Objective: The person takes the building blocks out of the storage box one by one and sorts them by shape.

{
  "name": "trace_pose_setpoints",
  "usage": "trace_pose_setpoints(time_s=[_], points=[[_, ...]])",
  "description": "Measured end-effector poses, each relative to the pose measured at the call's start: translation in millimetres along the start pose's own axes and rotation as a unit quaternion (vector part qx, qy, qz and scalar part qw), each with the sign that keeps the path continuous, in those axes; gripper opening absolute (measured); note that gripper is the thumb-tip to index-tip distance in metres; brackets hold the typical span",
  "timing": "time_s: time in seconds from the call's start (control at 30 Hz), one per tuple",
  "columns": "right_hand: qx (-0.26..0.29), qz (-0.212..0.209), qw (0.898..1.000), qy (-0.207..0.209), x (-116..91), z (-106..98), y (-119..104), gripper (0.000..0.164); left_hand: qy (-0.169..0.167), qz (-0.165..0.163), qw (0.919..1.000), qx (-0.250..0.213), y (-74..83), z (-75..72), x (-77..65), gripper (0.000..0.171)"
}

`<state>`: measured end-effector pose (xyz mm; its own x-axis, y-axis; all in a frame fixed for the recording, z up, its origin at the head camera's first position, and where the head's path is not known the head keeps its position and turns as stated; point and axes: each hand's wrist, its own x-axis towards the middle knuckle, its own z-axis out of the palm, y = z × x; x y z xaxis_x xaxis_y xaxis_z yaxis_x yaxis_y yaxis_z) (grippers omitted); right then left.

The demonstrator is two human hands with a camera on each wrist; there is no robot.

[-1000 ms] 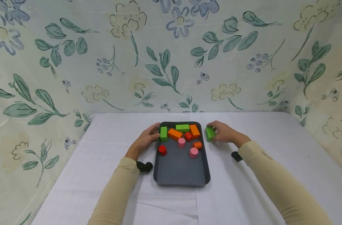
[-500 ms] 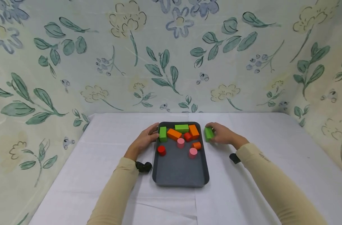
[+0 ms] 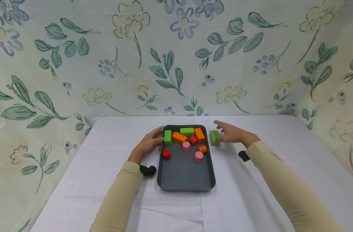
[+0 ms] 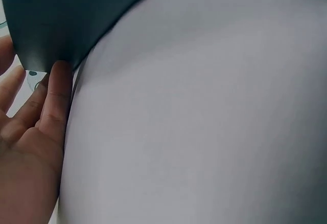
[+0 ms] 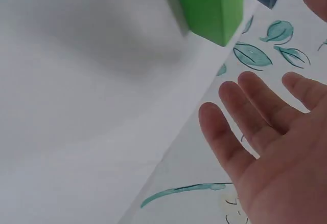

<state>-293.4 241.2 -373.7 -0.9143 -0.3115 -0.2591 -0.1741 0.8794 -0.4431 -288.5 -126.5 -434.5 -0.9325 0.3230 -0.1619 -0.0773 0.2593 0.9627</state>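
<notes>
My left hand rests at the left side of a dark grey tray, near its far corner. In the left wrist view, its fairly straight fingers touch the tray's outer wall. My right hand is spread beside a green rectangular block standing on the table just right of the tray. In the right wrist view, the fingers are extended and apart from that green block. The thumb overlaps the block's near edge in the head view.
At the tray's far end lie green blocks, orange blocks and a red cylinder. Nearer are pink cylinders, an orange cylinder and another red cylinder. White cloth covers the table; a floral curtain hangs behind.
My right hand has let go of the green block and spread its fingers, moving slightly away to the right. The block stays beside the tray. My left hand keeps its place.
</notes>
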Motion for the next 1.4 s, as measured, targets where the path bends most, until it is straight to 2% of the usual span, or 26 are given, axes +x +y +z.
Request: trace_pose_setpoints(time_s=[0.17, 0.27, 0.33, 0.4, 0.5, 0.7, 0.87, 1.03, 1.2, 1.4], points=[[-0.020, -0.027, 0.997, 0.064, -2, -20, -15, 0.075, -0.003, 0.008, 0.9999, -0.012, -0.9, -0.2, 2.3, 0.062], [-0.023, -0.056, 0.993, 0.100, 2, -24, -26, 0.062, -0.006, 0.008, 0.9998, -0.015, -1.9, -0.4, 3.2, 0.063], [-0.021, -0.079, 0.991, 0.106, 4, -24, -36, 0.053, -0.009, 0.006, 0.9998, -0.020, -2.6, -0.6, 3.9, 0.062], [-0.021, -0.101, 0.990, 0.100, 6, -23, -48, 0.045, -0.011, 0.004, 0.9996, -0.026, -2.8, -0.7, 4.4, 0.062], [-0.022, -0.119, 0.990, 0.068, 11, -20, -70, 0.040, -0.011, -0.002, 0.9991, -0.040, -2.2, -0.8, 4.9, 0.062], [-0.052, -0.123, 0.991, -0.007, 31, -4, -109, 0.047, -0.014, 0.002, 0.9992, -0.037, 0.0, 2.6, 4.7, 0.062], [-0.058, -0.129, 0.989, -0.039, 43, 12, -123, 0.050, -0.019, 0.002, 0.9994, -0.029, -1.0, 9.0, 5.6, 0.062], [-0.076, -0.149, 0.985, -0.032, 52, 25, -123, 0.051, -0.022, 0.001, 0.9995, -0.021, -0.9, 11.1, 5.7, 0.063], [-0.078, -0.163, 0.983, -0.024, 59, 36, -135, 0.057, -0.020, -0.003, 0.9994, -0.027, -0.8, 3.7, 3.5, 0.063], [-0.083, -0.142, 0.986, -0.012, 65, 46, -152, 0.063, -0.028, 0.013, 0.9989, -0.034, -1.8, -2.9, 2.1, 0.064]])
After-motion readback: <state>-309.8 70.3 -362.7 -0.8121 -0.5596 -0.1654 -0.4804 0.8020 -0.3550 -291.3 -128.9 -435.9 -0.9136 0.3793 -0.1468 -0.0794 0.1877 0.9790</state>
